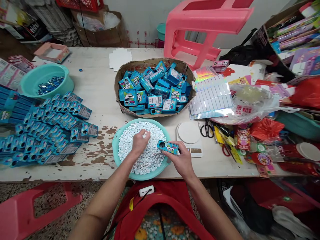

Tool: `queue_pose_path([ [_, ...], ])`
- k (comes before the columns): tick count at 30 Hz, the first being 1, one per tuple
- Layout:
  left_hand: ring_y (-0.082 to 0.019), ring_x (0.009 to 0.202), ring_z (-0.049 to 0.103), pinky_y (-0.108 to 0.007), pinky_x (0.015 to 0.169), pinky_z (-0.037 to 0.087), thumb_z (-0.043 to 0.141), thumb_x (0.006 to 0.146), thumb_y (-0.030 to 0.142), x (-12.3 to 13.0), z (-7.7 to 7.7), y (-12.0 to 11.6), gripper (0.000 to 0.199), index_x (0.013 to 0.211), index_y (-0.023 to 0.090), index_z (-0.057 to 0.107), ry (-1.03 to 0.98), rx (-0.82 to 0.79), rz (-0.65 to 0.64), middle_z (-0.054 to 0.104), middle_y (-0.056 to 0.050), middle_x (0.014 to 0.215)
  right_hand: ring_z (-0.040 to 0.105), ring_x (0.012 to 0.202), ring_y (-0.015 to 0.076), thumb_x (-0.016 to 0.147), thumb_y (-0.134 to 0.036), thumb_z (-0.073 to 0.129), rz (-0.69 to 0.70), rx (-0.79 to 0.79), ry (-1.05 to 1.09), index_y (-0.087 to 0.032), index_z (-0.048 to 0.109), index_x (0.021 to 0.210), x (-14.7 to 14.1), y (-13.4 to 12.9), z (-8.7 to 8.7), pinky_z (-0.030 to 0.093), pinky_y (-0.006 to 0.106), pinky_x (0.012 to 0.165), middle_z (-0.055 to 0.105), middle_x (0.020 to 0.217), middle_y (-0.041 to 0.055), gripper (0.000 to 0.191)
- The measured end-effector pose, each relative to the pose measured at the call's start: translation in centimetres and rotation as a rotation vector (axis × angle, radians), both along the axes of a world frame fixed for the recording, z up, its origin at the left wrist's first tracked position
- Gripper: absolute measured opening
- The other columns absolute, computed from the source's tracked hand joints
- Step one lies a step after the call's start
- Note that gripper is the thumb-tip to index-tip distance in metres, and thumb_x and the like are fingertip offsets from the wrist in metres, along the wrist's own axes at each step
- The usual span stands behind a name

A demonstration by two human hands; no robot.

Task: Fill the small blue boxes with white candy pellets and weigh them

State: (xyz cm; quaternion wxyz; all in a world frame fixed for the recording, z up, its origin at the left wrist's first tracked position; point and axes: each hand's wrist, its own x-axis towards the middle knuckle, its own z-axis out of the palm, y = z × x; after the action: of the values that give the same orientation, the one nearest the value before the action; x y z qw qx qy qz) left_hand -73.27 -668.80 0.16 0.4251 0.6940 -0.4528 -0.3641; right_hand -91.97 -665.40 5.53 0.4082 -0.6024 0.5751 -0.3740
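White candies (148,161) are pinched in the grip of the left hand (140,143) above the turquoise basin (116,146); over its rim, the blue Caramelo Macizo box (169,148), clamped by the right hand (182,158), is best held uncrushed.

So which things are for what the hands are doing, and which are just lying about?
For the job:
blue box in the right hand
white pieces at the left hand
green basin
probably the carton of blue boxes

Seemingly lying about:
black scissors
pink stool
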Motion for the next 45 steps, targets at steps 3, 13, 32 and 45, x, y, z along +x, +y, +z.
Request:
queue_pose_path([
  [3, -0.008, 0.043, 0.039, -0.019, 0.039, 0.024, 0.057, 0.076, 0.04, 0.3, 3.1, 0.2, 0.022, 0.072, 0.019, 0.052, 0.612, 0.057, 0.122, 0.049, 0.003, 0.058, 0.059, 0.09, 0.0212, 0.072, -0.034, 0.073, 0.056, -0.072, 0.038, -0.024, 0.062, 0.098, 1.3, -0.2, 0.5, 0.048, 0.035, 0.079, 0.06, 0.094, 0.0035, 0.031],
  [13, -0.014, 0.062, 0.059, -0.025, 0.057, 0.046, 0.054, 0.079, 0.029, -0.5, 7.7, 0.4, 0.018, 0.066, 0.016, 0.052, 0.919, -0.326, 0.152, 0.054, 0.0, 0.06, 0.057, 0.093, 0.0241, 0.07, -0.03, 0.075, 0.211, -0.149, 0.213, -0.022, 0.06, 0.098, 5.5, -0.9, 1.8, 0.047, 0.036, 0.079, 0.062, 0.094, 0.0052, 0.032],
  [32, -0.012, 0.057, 0.058, -0.025, 0.059, 0.047, 0.057, 0.081, 0.036, -1.0, 9.0, 0.5, 0.019, 0.077, 0.019, 0.05, 0.784, -0.297, 0.241, 0.054, 0.004, 0.056, 0.058, 0.091, 0.0232, 0.071, -0.031, 0.075, 0.183, -0.17, 0.17, -0.024, 0.06, 0.097, 5.8, -1.3, 2.4, 0.047, 0.036, 0.079, 0.062, 0.092, 0.0041, 0.032],
  [45, -0.011, 0.058, 0.057, -0.025, 0.061, 0.047, 0.058, 0.081, 0.037, -2.3, 10.2, 1.1, 0.03, 0.061, 0.017, 0.047, 0.676, -0.293, 0.322, 0.053, 0.003, 0.059, 0.058, 0.091, 0.0234, 0.07, -0.026, 0.075, 0.158, -0.156, 0.127, -0.025, 0.061, 0.097, 5.3, -0.4, 3.4, 0.048, 0.036, 0.079, 0.062, 0.092, 0.0036, 0.031],
])
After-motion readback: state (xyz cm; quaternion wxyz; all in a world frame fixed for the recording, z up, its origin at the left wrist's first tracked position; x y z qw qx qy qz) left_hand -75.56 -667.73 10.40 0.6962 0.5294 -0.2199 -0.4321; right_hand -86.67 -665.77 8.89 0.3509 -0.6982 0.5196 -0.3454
